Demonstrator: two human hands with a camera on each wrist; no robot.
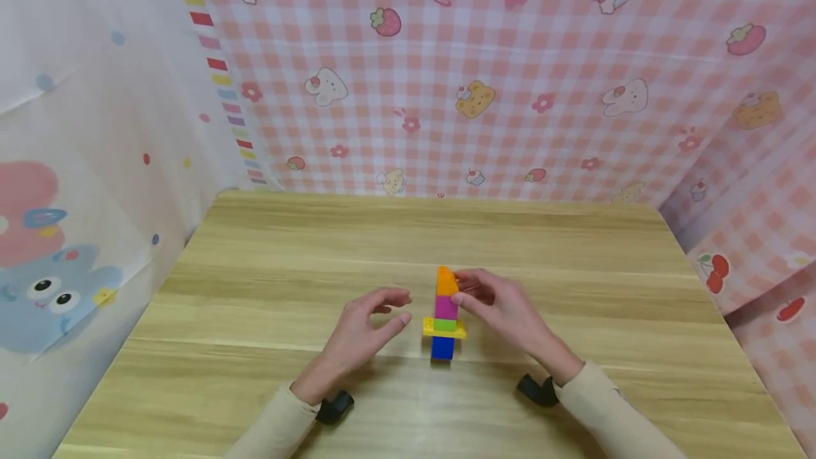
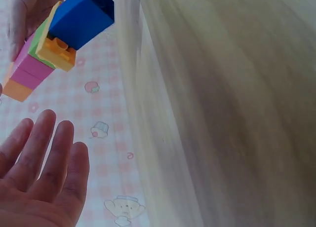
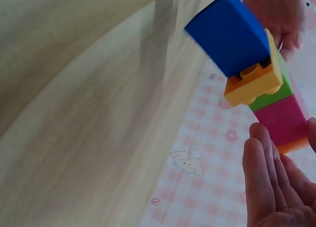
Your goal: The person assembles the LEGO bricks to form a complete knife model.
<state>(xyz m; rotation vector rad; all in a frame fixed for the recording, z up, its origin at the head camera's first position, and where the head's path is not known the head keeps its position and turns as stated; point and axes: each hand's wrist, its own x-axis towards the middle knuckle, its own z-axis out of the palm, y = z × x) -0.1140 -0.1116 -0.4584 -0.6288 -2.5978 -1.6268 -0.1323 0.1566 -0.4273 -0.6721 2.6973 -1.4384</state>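
Note:
A toy building-brick tower stands upright in the middle of the head view. From the top it has an orange sloped brick (image 1: 445,282), a magenta part (image 1: 445,308), a thin green brick (image 1: 444,325), a wider yellow plate (image 1: 429,328) and a blue brick (image 1: 443,348). My right hand (image 1: 506,307) pinches the tower's upper part from the right, thumb at the magenta and fingers by the orange. To the left, my left hand (image 1: 363,328) is apart from the tower, fingers relaxed and holding nothing. The left wrist view shows its spread fingers (image 2: 59,153) below the bricks.
A light wood table (image 1: 306,246) lies beneath both hands. Behind it hangs a pink checked cloth (image 1: 421,62) with printed figures, and a white printed cloth (image 1: 115,126) is at left. Black curved pieces (image 1: 336,407) sit by both wrists.

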